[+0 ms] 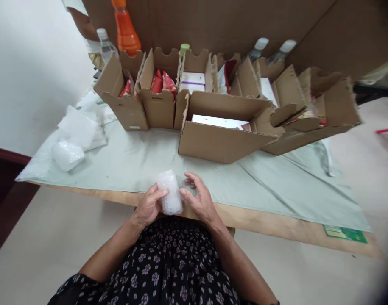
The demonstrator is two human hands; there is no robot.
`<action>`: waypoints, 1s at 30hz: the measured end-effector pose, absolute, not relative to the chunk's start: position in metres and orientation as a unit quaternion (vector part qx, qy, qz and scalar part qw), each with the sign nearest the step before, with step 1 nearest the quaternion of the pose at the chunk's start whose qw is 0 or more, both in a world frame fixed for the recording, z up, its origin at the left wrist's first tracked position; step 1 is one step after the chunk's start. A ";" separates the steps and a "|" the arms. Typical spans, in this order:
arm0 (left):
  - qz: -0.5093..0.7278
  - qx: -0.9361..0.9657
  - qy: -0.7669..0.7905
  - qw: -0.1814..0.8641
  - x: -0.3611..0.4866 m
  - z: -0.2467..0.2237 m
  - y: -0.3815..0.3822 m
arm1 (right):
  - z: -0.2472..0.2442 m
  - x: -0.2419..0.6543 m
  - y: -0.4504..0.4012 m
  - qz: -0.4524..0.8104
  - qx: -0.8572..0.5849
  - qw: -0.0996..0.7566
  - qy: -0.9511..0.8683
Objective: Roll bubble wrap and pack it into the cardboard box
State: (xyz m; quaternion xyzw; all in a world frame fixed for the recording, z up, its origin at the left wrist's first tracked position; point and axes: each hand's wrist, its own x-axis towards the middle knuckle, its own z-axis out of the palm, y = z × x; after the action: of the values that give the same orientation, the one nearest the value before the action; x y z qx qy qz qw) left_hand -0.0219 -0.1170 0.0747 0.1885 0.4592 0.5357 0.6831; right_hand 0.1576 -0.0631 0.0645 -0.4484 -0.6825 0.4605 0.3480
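A small bundle of bubble wrap (170, 192) is held upright just over the table's front edge; what lies inside it cannot be made out. My left hand (150, 205) grips its left side, thumb across the front. On the right of the bundle, my right hand (200, 199) is open, fingers curved and apart, with the thumb tip close to the wrap; I cannot tell whether it touches. More bubble wrap (68, 154) lies in a loose pile at the table's left end.
Open cardboard boxes (225, 146) stand along the back, holding red packets (163, 82) and white boxes (217, 121). Behind them are an orange bottle (127, 31) and several clear bottles (106, 44). A green cloth (143, 154) covers the table. Another person's arm (81, 21) shows at the upper left.
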 end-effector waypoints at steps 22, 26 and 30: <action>0.327 0.543 0.501 0.589 -0.021 0.099 -0.103 | 0.127 0.222 -0.041 0.519 -0.424 0.298 -0.680; 0.442 0.646 0.519 0.345 -0.040 0.125 -0.073 | 0.175 0.258 -0.025 0.437 -0.424 0.398 -0.686; 0.472 0.710 0.517 0.081 -0.044 0.157 -0.029 | 0.221 0.274 0.002 0.287 -0.435 0.566 -0.639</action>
State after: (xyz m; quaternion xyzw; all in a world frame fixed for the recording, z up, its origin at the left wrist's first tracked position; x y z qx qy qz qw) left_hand -0.0441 -0.0292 0.1568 0.7095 0.5165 0.4724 0.0810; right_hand 0.2741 0.0022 0.2206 -0.4352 -0.6387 0.2865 0.5661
